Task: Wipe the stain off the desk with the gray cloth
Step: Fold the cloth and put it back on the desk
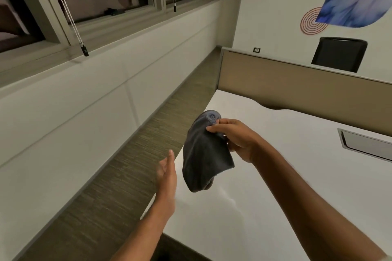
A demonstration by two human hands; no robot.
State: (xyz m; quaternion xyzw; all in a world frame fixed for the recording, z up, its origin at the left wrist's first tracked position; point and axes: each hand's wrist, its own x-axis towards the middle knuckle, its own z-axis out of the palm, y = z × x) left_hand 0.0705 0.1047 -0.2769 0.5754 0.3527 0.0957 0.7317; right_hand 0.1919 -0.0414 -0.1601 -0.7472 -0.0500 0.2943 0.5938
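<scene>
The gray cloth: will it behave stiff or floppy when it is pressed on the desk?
Probably floppy: the gray cloth droops in soft folds below the right hand, which pinches only its top. It also seems light, since a pinch holds it up.

Right hand (231, 137) raised, fingers pinched closed around a grip; left hand (166, 172) just beside it, lower, open, palm facing inward.

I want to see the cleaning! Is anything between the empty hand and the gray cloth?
No. In the head view only a bare gap separates the open left hand from the gray cloth, which hangs from the right hand.
</scene>
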